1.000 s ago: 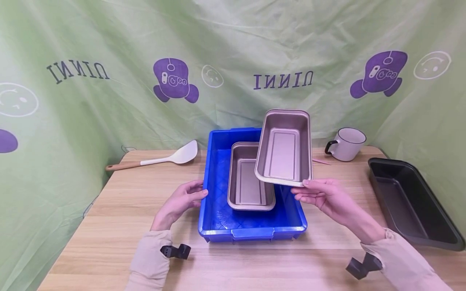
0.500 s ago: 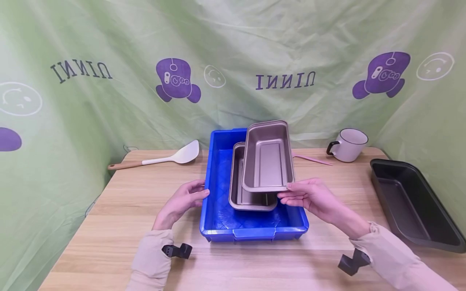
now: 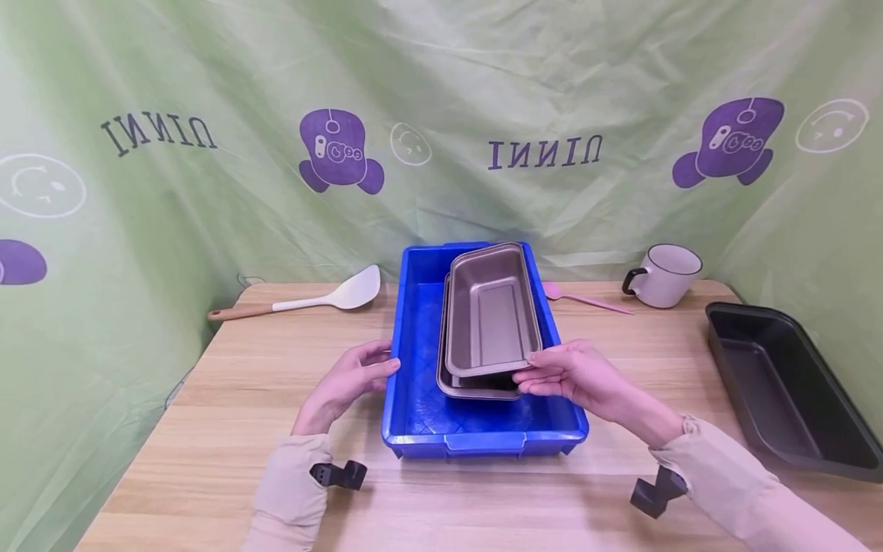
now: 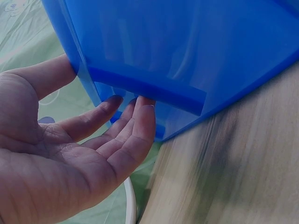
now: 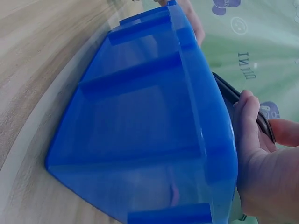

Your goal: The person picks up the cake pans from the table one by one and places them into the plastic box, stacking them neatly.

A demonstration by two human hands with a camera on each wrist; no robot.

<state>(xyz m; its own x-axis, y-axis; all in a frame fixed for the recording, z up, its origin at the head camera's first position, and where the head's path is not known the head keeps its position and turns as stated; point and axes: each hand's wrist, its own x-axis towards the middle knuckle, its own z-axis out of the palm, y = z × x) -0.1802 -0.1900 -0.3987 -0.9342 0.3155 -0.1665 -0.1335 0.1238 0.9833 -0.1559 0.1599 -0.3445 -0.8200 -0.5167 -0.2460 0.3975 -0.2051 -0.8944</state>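
left hand [image 3: 350,379] grips the blue bin [image 3: 486,442] by its left wall | right hand [image 3: 578,376] pinches the near right corner of the upper pan [image 3: 493,314] | down and left it comes, tilted over the lower pan [image 3: 471,392] inside the bin, nesting apparently almost complete

High forward-down head view, close wrist views, blue bin [image 3: 485,442] in all.

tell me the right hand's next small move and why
I'd probably lower the top pan a little, turning it square with the bottom pan in the blue bin: the right hand pinches its near right corner, it sits skewed, and a dark gap shows between the two pans' near edges.
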